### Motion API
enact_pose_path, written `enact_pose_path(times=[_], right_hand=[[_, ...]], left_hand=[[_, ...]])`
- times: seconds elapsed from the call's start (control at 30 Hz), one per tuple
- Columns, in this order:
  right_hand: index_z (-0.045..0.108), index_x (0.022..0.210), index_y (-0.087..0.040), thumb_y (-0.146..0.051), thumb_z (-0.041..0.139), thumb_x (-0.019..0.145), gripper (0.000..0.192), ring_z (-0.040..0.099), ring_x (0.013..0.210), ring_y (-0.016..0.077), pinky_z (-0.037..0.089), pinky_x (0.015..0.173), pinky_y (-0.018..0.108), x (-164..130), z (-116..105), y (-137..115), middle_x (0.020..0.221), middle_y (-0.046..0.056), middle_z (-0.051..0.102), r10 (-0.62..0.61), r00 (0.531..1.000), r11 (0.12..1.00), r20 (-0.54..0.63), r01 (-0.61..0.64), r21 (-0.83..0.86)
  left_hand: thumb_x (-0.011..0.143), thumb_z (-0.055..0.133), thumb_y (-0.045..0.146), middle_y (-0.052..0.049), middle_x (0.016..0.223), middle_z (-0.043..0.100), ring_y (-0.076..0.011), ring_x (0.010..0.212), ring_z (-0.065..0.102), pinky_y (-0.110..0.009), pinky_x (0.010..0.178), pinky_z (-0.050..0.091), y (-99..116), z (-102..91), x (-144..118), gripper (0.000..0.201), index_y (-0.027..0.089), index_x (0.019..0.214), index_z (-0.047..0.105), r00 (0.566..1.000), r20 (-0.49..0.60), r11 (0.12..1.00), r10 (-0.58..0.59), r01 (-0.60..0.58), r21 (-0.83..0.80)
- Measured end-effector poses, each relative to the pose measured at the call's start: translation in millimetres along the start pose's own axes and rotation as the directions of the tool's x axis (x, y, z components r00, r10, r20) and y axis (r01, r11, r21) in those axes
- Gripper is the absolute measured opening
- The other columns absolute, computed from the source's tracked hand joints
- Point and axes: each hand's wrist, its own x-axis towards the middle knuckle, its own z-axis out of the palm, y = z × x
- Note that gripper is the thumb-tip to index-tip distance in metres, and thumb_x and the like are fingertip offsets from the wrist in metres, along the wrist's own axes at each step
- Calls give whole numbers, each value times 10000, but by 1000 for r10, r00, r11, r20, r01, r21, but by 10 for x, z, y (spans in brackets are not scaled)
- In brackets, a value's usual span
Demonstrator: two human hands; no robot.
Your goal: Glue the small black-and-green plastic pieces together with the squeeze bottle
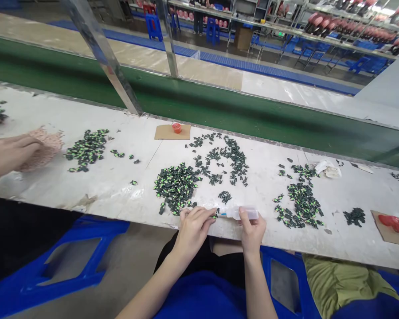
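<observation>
My left hand [193,226] pinches a small black-and-green part [215,216] between its fingertips at the near edge of the table. My right hand [252,228] is closed around a translucent squeeze bottle [249,213]. The bottle lies nearly level, its thin blue tip [223,214] pointing left at the small part; whether they touch, I cannot tell. Just beyond my left hand is a large pile of black-and-green parts [176,186]. A small cluster of thin black pieces [224,196] lies beyond the tip, and many more black pieces [236,157] are scattered farther back.
Another person's hand [23,148] rests on pinkish pieces [44,148] at left. Further piles lie left [89,148] and right [302,201]. A red cup [176,127] stands on cardboard [161,132] near a metal post [119,79]. Behind the table runs a green conveyor belt [202,104].
</observation>
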Motion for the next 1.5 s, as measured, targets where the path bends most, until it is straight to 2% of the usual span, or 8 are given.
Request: enact_pose_path(times=[0.23, 0.57, 0.8, 1.0, 1.33, 1.5], right_hand=[[615, 597, -144, -489, 655, 705, 365, 475, 474, 127, 409, 474, 251, 4, 8, 24, 497, -11, 559, -3, 999, 994, 35, 7, -107], [607, 583, -148, -471, 648, 698, 346, 476, 488, 129, 400, 486, 249, -20, 17, -21, 494, -16, 539, 40, 998, 992, 56, -33, -123], [604, 581, -150, -457, 651, 702, 334, 471, 483, 126, 391, 479, 244, -12, 36, -37, 488, -21, 536, 21, 998, 993, 58, -15, -115], [629, 636, -139, -458, 655, 711, 328, 529, 543, 147, 416, 510, 248, -19, 41, -2, 558, 5, 601, 55, 996, 994, 72, -48, -95], [604, 599, -147, -479, 663, 689, 349, 504, 536, 143, 412, 500, 248, -34, 24, 7, 537, -2, 573, 70, 998, 993, 5, -69, -93], [609, 604, -144, -478, 667, 686, 349, 499, 543, 142, 410, 503, 247, -26, 16, 31, 543, 1, 576, 79, 996, 994, 48, -76, -78]], left_hand=[[874, 578, 211, -3, 889, 756, -181, 850, 662, -364, 829, 305, -21, 86, -33, 153, 253, 997, 658, 990, -79, 990, -116, 110, -84], [859, 606, 223, 10, 863, 760, -179, 845, 675, -370, 829, 296, -8, 65, -21, 111, 259, 946, 664, 986, -89, 987, -142, 134, -92], [850, 616, 217, 6, 861, 761, -185, 846, 676, -379, 839, 289, -4, 60, -22, 111, 257, 940, 666, 985, -83, 986, -149, 141, -93], [826, 640, 179, 32, 845, 761, -170, 828, 683, -364, 826, 278, 4, 59, -18, 128, 256, 925, 665, 986, -109, 989, -127, 117, -91], [805, 663, 160, 42, 825, 760, -167, 787, 689, -364, 800, 269, 19, 46, -6, 138, 256, 904, 656, 986, -150, 996, -75, 65, -66], [799, 669, 149, 49, 820, 759, -164, 791, 691, -363, 793, 264, 18, 57, -7, 150, 254, 905, 651, 984, -162, 996, -67, 58, -65]])
